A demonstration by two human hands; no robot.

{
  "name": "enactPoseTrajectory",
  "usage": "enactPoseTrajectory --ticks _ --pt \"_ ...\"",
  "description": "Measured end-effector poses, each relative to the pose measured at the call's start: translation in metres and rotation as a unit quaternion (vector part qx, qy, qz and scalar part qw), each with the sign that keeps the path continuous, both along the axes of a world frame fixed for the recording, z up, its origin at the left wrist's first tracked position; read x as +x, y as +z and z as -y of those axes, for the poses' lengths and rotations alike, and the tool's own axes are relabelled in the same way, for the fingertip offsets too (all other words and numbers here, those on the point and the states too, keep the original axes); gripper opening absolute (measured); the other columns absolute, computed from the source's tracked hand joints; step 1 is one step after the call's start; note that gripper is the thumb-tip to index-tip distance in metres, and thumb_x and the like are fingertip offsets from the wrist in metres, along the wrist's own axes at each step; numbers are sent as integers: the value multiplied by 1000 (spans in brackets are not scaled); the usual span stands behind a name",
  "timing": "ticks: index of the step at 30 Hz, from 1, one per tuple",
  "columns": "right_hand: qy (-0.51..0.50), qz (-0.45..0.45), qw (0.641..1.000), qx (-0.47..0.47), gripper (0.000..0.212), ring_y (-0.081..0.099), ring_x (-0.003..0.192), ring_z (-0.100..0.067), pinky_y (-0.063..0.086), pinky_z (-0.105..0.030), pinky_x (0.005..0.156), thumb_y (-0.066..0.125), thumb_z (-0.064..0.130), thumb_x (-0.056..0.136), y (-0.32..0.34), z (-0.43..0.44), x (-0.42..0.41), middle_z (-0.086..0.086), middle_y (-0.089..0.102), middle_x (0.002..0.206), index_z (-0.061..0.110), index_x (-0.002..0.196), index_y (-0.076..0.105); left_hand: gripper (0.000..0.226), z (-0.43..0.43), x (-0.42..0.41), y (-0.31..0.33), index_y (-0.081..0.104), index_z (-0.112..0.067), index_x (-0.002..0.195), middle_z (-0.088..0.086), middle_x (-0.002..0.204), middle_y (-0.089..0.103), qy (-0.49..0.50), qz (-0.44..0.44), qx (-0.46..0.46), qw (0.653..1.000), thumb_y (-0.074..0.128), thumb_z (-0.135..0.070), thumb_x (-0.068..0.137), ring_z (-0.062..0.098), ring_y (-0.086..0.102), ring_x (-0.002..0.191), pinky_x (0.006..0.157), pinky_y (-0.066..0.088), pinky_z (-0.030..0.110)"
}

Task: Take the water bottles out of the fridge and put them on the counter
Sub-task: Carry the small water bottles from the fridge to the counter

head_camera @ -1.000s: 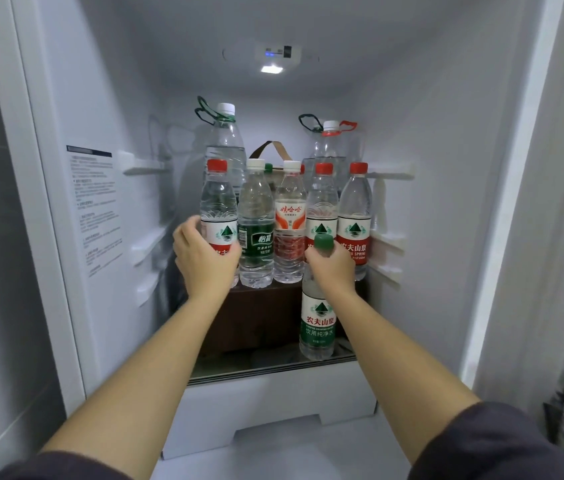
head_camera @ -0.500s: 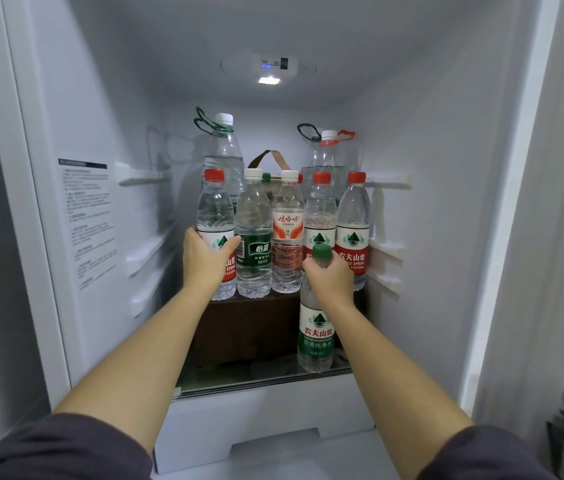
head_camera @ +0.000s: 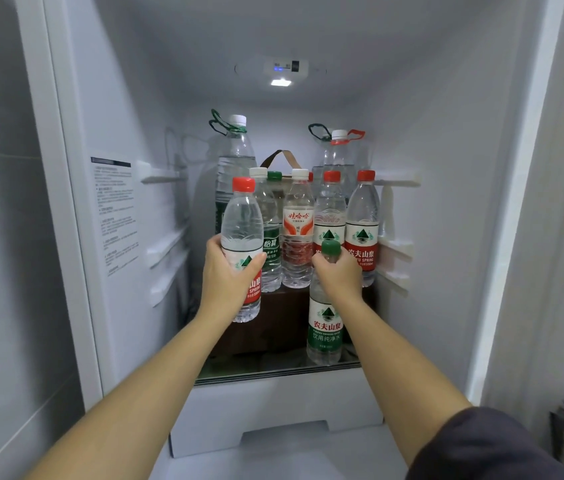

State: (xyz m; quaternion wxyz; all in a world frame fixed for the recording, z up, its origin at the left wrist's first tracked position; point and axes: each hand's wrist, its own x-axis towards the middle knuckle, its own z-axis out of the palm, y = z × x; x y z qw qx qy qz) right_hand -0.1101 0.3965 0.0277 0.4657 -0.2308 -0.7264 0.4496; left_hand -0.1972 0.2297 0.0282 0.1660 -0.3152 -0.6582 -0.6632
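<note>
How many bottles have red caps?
4, maybe more hidden: one in the left hand, lifted; two right in the row; one peeking behind.

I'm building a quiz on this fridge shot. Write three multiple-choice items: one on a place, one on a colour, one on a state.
1. Where does the green-capped bottle stand?
A. on the glass shelf
B. on the brown box
C. in the door rack

2. What colour is the cap of the bottle in the left hand?
A. white
B. green
C. red

3. What state is the red-capped bottle in?
A. lying flat
B. gripped and lifted clear of the row
C. standing untouched

Answers: 1 A, its base rests on the glass shelf in front of the brown box. 2 C, the cap is red. 3 B, fingers wrap its label and its base hangs free. The right hand grips the green-capped bottle's neck.
</note>
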Motion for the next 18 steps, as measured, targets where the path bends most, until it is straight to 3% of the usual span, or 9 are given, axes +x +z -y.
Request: enactPoseTrajectory --ticks 14,18 --pt "2 -2 1000 4 13 59 73 -13 43 -29 65 60 25 85 0 1 -1 5 63 74 22 73 57 61 -4 10 -63 39 -24 122 0 122 56 -28 54 -22 998 80 -24 77 16 57 109 85 47 26" --pt "0 -5 1000 5 14 59 72 -14 43 -29 64 60 25 85 -1 0 -1 4 63 73 21 72 57 67 -6 10 -74 39 -17 131 -1 123 55 -33 70 -31 997 79 -24 78 15 56 108 77 44 15"
